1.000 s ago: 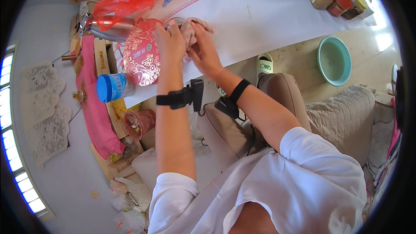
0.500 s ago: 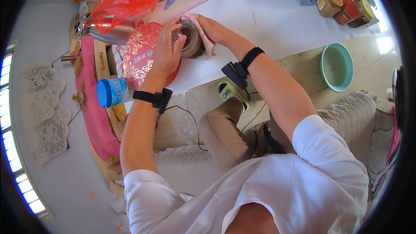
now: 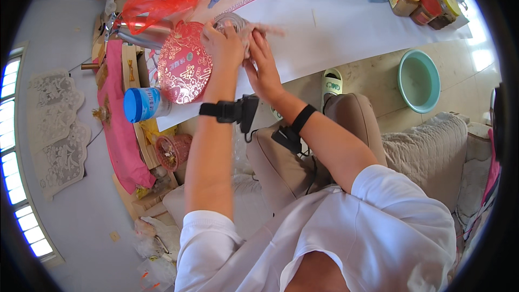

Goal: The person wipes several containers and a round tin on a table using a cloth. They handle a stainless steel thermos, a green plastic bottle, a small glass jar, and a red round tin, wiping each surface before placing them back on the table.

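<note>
Glass jar near twelve o'clock; my left hand is curled around it, my half-curled right hand holding a cloth at the jar's four o'clock.

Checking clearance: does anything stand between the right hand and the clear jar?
Yes: the pinkish cloth lies between the right hand and the clear jar, at the jar's right side. Nothing visible separates the left hand from it.
</note>
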Motion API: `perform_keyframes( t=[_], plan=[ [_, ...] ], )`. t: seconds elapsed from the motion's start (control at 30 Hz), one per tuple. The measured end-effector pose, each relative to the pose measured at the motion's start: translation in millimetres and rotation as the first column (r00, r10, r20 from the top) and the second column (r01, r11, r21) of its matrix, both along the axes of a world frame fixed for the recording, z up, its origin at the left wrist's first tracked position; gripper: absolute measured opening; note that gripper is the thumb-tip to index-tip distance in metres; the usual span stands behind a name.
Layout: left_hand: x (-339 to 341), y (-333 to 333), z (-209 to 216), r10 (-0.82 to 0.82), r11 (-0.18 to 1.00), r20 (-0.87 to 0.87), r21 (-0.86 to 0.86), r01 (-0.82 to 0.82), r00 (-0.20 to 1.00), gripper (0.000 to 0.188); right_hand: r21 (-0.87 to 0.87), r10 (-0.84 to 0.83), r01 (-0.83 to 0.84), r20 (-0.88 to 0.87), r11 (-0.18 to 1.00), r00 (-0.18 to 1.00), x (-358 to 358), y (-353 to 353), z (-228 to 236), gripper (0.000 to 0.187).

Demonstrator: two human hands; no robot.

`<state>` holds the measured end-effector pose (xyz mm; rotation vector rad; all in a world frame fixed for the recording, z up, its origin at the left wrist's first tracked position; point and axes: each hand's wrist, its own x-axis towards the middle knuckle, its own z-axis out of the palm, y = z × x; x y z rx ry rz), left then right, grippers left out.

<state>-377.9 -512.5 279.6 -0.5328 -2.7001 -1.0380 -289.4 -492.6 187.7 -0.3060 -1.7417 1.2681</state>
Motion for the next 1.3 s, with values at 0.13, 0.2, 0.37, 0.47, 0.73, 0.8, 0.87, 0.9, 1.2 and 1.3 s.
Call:
perform_keyframes(
  t=[0.13,0.2,0.37,0.47,0.73,0.8,0.87,0.9,1.2,1.3],
  plan=[
    [-35,-38,48,-0.318,0.876,0.377,-0.234,0.422,0.870,0.065,-0.015,0.031,-0.031,0.004,0.999,1.000,9,6,8,0.066],
    [-51,-41,54,-0.630,0.712,0.063,-0.350,0.609,0.774,0.063,-0.053,0.059,-0.059,-0.010,0.997,0.998,-2,20,11,0.063],
    [-59,-23,30,-0.676,0.731,0.070,-0.061,0.680,0.734,0.050,-0.379,0.315,-0.311,-0.053,0.872,0.948,-44,57,10,0.047],
    [-50,-14,11,-0.516,0.849,0.018,0.140,0.509,0.856,0.039,-0.335,0.401,-0.374,0.014,0.865,0.916,-67,78,12,0.047],
    [-43,3,1,-0.143,0.980,0.004,0.139,0.141,0.990,0.043,-0.547,0.741,-0.672,-0.132,0.499,0.658,-101,109,-19,0.050],
    [-43,5,0,-0.116,0.983,0.037,0.150,0.109,0.993,0.045,-0.407,0.528,-0.482,0.001,0.776,0.849,-75,92,-39,0.051],
    [-42,7,-2,-0.083,0.986,0.021,0.146,0.079,0.996,0.047,-0.335,0.343,-0.316,0.023,0.888,0.939,-52,69,-46,0.055],
    [-41,8,-3,-0.067,0.988,0.024,0.143,0.063,0.997,0.048,-0.412,0.322,-0.282,0.030,0.867,0.946,-43,55,-44,0.057],
    [-42,-32,32,-0.328,0.896,0.311,-0.196,0.398,0.892,0.082,0.098,0.099,-0.095,-0.037,0.991,0.994,-22,55,7,0.106],
    [-63,-35,50,-0.495,0.706,0.140,-0.511,0.491,0.857,0.088,-0.111,0.457,-0.457,-0.029,0.883,0.889,-29,93,6,0.093]
  ],
)
